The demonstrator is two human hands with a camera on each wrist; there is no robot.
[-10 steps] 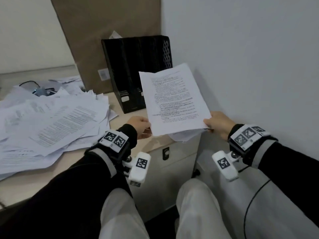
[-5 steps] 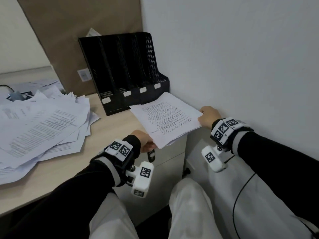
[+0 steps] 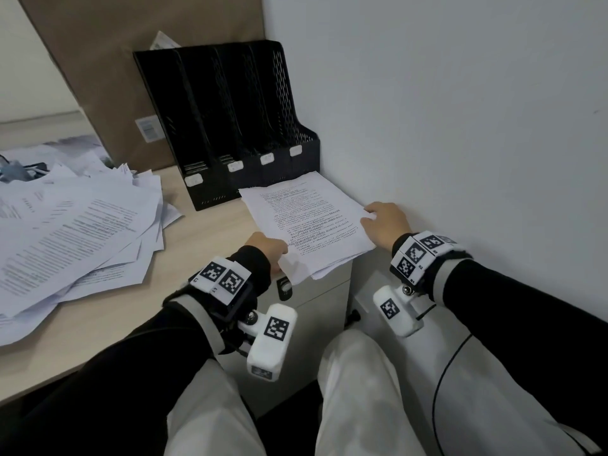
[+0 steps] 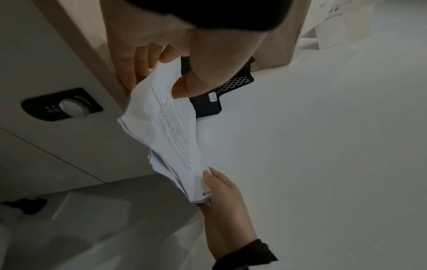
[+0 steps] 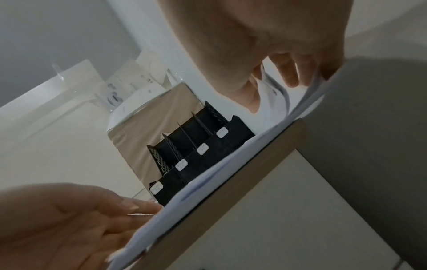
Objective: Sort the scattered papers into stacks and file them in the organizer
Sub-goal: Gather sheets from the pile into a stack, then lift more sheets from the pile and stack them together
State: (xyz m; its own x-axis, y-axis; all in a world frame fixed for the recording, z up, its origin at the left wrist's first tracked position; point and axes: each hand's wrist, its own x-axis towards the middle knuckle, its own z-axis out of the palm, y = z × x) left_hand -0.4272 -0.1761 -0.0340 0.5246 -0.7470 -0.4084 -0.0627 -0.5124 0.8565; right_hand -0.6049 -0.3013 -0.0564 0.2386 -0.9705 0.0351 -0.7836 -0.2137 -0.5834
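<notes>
A stack of printed papers lies nearly flat on the desk's right corner, just in front of the black four-slot organizer, and overhangs the edge. My left hand pinches its near-left corner, thumb on top in the left wrist view. My right hand grips the right edge, fingers curled under the sheets. The stack sags between both hands. A big scattered pile of papers covers the desk's left side. The organizer's slots look empty from here.
A brown cardboard box stands behind the organizer. The white wall runs close along the right. Under the desk corner is a white drawer unit with a dial lock. Bare desk top lies between the two paper groups.
The stack was held upright facing me one second ago. Both hands have lowered it forward, and it now lies almost flat on the desk corner before the organizer.
</notes>
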